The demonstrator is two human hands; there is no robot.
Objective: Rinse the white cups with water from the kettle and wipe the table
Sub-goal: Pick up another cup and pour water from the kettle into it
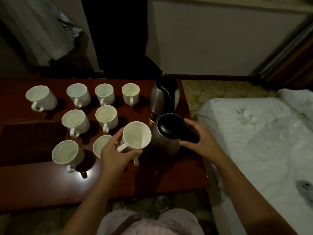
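Note:
My left hand (116,155) grips a white cup (137,134) and holds it tilted above the dark red table (152,182), just left of the near steel kettle (166,138). My right hand (199,136) curls around that kettle's black handle. The kettle stands on the table. A second steel kettle (163,94) with a black lid stands behind it. Several other white cups (106,116) stand upright in rows across the table to the left. One cup (101,145) is partly hidden under my left hand.
A dark cloth (30,143) lies flat on the table's left side. A bed with white sheets (254,141) runs along the right, close to the table's edge. Patterned carpet (220,90) shows beyond the table. A wall and a dark doorway stand behind.

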